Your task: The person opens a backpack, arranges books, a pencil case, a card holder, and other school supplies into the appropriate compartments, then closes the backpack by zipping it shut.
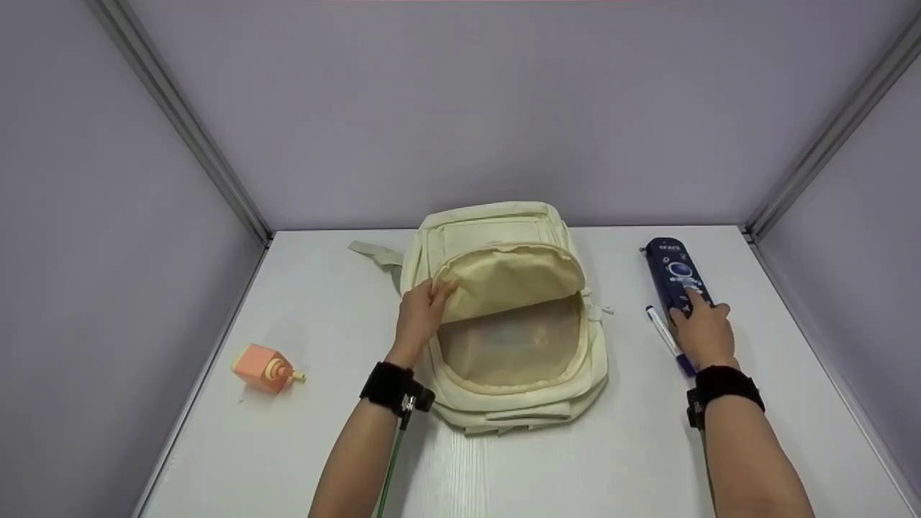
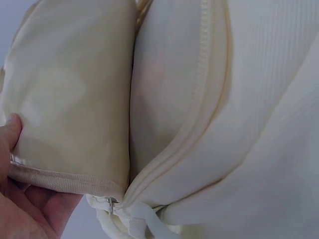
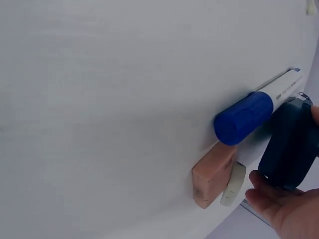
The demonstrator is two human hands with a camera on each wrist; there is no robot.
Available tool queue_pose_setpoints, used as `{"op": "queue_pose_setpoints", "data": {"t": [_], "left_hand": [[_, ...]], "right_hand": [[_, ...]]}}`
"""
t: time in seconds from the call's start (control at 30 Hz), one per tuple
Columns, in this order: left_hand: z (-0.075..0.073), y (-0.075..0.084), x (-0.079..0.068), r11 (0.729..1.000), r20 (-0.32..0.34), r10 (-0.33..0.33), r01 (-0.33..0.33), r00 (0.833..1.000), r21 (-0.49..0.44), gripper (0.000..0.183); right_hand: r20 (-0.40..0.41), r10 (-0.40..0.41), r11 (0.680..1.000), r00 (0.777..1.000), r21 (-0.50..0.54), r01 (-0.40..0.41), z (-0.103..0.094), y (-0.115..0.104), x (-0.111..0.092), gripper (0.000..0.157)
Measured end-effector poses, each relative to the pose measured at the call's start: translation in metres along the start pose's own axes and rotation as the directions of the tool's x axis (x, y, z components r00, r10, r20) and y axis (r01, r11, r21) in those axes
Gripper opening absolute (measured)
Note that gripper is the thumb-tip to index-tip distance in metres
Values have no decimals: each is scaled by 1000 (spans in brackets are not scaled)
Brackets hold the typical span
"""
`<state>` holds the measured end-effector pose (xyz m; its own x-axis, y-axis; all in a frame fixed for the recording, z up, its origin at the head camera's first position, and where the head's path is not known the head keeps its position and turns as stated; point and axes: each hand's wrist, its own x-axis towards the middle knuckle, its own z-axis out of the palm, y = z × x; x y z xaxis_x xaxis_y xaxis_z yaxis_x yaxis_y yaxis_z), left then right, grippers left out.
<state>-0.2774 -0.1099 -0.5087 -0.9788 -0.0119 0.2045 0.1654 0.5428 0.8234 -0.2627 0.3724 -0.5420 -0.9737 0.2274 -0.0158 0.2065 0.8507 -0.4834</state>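
Observation:
A cream backpack (image 1: 475,414) lies on the table with its front pocket unzipped. My left hand (image 1: 419,316) pinches the edge of the pocket's flap (image 1: 514,280) and holds it folded up; in the left wrist view the thumb lies on the flap's lining (image 2: 70,89), with fingers beneath. At the right, my right hand (image 1: 706,332) grips the near end of a dark blue pencil case (image 1: 665,270) printed with an astronaut and "SPACE". In the right wrist view, fingers lie around the case (image 3: 286,144). Beside it is a white marker (image 1: 662,331) with a blue cap.
On the left side of the table lies an orange, box-shaped bottle (image 1: 260,367) with a yellow nozzle. The right wrist view shows an orange block (image 3: 212,174) and a small pale piece (image 3: 233,185) near the marker. A backpack strap (image 1: 378,252) sticks out leftward. Panels wall the table in.

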Motion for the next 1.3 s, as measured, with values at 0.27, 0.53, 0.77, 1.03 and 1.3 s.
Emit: {"op": "queue_pose_setpoints", "data": {"t": [0.27,0.53,0.77,1.03,1.3], "left_hand": [[0,2,0,1000,-24,-3,4,1000,23,41],[2,2,2,1000,-34,-11,12,999,21,41],[1,6,2,999,-49,-33,34,998,30,41],[-5,20,7,994,-80,-50,58,996,94,44],[-6,26,15,988,-95,-101,111,990,108,44]], "right_hand": [[-114,9,995,993,97,2,-13,-17,-3,57],[-225,-40,982,974,173,80,-19,-47,-15,53],[-319,-127,954,939,220,204,-33,-78,-32,47],[-471,-270,848,840,297,440,-44,-113,-53,38],[-510,-466,626,723,388,677,-35,-130,-73,40]]}}
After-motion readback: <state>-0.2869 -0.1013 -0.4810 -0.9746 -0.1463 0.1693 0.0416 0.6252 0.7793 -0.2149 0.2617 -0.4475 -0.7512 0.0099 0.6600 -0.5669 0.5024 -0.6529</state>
